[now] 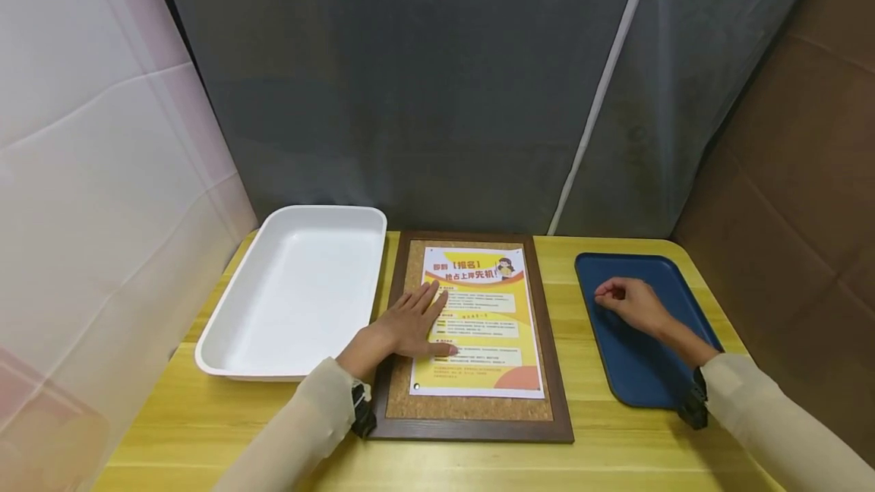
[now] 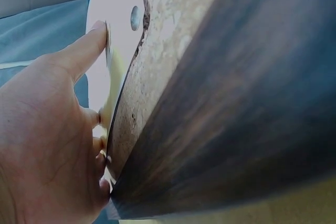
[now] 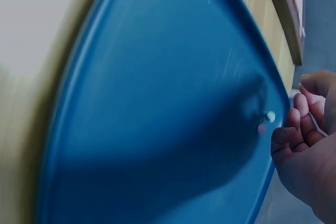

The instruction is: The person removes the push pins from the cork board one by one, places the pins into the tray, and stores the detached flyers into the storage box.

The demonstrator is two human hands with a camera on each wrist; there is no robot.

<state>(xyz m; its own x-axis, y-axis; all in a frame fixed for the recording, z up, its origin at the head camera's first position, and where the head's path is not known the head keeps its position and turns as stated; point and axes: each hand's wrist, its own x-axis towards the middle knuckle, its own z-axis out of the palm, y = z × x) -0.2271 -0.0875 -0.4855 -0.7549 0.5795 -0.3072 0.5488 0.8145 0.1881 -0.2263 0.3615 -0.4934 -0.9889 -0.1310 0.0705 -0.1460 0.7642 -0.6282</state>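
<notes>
A yellow and white printed sheet [image 1: 502,348] lies on a brown-framed cork board [image 1: 478,408]. My left hand [image 1: 413,325] rests on the sheet's left side, fingers spread, thumb pointing right. A round silver thumbtack [image 2: 135,18] sits at the sheet's near-left corner. Over the blue tray [image 1: 642,382], my right hand [image 1: 636,306] has its fingers curled, with thumb and index together at a small pale thumbtack [image 3: 295,93], mostly hidden by the fingertips. Beyond it in the right wrist view, a small white tack [image 3: 270,116] lies on the tray, beside a tiny pinkish one [image 3: 261,128].
A deep white tray [image 1: 294,302] stands left of the board, close to its frame. All these lie on a yellow wood-grain table [image 1: 437,469]. A grey curtain [image 1: 383,97] hangs behind, with a pale sheet at the left and a brown one at the right.
</notes>
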